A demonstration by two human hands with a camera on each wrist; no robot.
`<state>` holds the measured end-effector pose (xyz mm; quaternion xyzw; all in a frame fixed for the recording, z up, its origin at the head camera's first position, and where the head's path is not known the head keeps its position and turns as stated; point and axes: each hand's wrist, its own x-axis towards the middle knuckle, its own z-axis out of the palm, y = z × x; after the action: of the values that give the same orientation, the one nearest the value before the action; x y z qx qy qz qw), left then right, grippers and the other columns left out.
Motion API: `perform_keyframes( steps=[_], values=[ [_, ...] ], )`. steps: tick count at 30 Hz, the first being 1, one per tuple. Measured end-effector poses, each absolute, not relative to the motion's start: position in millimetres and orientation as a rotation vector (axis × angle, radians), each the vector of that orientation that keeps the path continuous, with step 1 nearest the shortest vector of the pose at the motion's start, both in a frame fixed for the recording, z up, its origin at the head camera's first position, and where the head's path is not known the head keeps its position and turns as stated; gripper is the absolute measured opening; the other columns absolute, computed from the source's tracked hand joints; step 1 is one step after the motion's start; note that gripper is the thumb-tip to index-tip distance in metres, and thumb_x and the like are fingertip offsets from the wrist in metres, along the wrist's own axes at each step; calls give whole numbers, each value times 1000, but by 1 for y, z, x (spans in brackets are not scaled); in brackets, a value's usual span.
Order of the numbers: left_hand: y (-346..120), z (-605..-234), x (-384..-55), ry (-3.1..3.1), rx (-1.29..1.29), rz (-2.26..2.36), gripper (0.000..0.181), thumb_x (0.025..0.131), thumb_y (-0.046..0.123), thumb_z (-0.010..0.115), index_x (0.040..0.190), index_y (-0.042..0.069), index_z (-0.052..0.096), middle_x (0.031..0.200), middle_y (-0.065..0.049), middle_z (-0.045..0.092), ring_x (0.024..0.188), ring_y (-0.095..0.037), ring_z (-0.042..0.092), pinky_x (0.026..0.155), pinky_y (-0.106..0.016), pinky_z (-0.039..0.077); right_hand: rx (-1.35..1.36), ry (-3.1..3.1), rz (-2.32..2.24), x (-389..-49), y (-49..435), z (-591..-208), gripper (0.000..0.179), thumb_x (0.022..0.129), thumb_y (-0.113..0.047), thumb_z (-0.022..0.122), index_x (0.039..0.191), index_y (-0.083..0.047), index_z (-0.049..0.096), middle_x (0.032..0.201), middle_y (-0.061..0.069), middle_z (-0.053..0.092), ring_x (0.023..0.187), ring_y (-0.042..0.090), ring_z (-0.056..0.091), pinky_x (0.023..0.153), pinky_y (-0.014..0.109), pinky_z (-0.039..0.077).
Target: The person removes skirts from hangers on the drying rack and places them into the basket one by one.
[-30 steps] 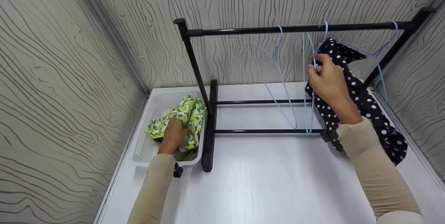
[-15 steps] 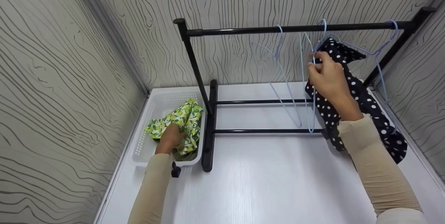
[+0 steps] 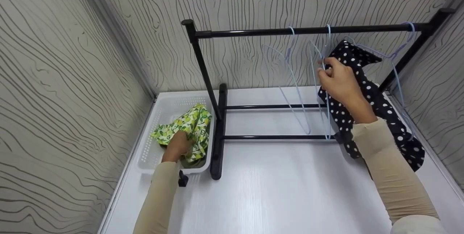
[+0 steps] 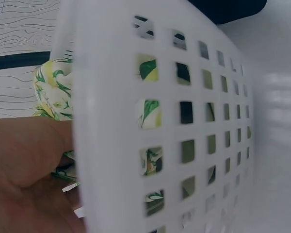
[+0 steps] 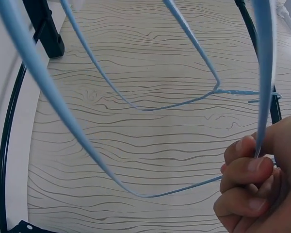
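Observation:
In the head view my left hand (image 3: 177, 143) is down in a white plastic basket (image 3: 143, 165), gripping a lemon-print cloth garment (image 3: 197, 121); the fingertips are buried in its folds. Close up, the left wrist view has the palm (image 4: 24, 165) beside the perforated basket wall (image 4: 106, 121), with the print (image 4: 56, 90) behind. My right hand (image 3: 340, 81) pinches a light-blue hanger (image 3: 328, 40) near its neck; its hook is on the rack's top bar. Curled fingers (image 5: 250, 167) around the hanger wire (image 5: 266, 73) show in the right wrist view.
A black garment rack (image 3: 246, 32) stands on the white table (image 3: 261, 190) against patterned walls. Another blue hanger (image 3: 301, 96) hangs bare to the left. At right, a black polka-dot garment (image 3: 384, 118) hangs on a hanger (image 3: 398, 49). Dark olive cloth (image 3: 194, 164) lies in the basket.
The hanger in my right hand has shifted left along the bar, and its frame has turned slightly. My left hand and the lemon-print garment sank a little, then stayed put.

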<state>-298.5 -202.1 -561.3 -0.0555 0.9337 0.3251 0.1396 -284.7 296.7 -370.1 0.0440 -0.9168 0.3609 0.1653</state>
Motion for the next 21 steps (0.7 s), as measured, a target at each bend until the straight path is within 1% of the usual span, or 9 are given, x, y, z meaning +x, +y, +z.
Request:
perform_keyframes(
  steps=[4,8,11,13,15,19,21],
  values=[
    [-201,-561,-297,2720,-150,921,19,107,18,67,101,1,69,78,-5,58,67,-18,54,60,-33,44,108,-2629,1038,-286,298,-373,45,111,-23,50,148,3,52,59,-2,59,47,7,45,43,23,33],
    [-201,-561,-297,2728,-147,917,20,106,18,67,96,1,69,75,-5,57,64,-17,53,60,-33,45,104,-2632,1047,-287,298,-374,44,111,-25,50,147,0,53,55,-6,53,45,6,40,42,23,31],
    [-201,-562,-298,2726,-140,922,22,107,18,66,91,2,68,72,-3,56,62,-16,53,59,-32,44,109,-2641,1043,-287,299,-375,46,112,-27,50,149,0,52,54,-8,50,44,6,39,42,23,32],
    [-202,-564,-298,2725,-129,930,24,107,18,66,89,2,67,70,-3,55,61,-16,52,58,-32,43,112,-2651,1037,-286,299,-376,49,112,-29,50,151,1,50,55,-9,52,45,6,42,43,23,32],
    [-203,-564,-298,2728,-115,938,25,107,18,66,88,1,68,69,-3,55,61,-16,52,58,-31,43,114,-2660,1034,-285,300,-376,53,113,-31,49,153,3,47,57,-7,57,47,5,46,44,24,34],
    [-205,-563,-296,2729,-106,966,22,106,18,66,95,-1,69,74,-4,57,65,-17,54,60,-32,45,106,-2673,1034,-284,301,-377,58,113,-34,50,155,7,43,60,-4,59,49,6,48,45,24,35],
    [-205,-560,-295,2720,-108,979,21,106,18,66,103,-2,69,81,-7,59,69,-18,56,62,-33,47,99,-2672,1038,-283,301,-377,58,113,-35,51,155,5,45,61,-4,59,50,7,48,45,25,35]
  ],
)
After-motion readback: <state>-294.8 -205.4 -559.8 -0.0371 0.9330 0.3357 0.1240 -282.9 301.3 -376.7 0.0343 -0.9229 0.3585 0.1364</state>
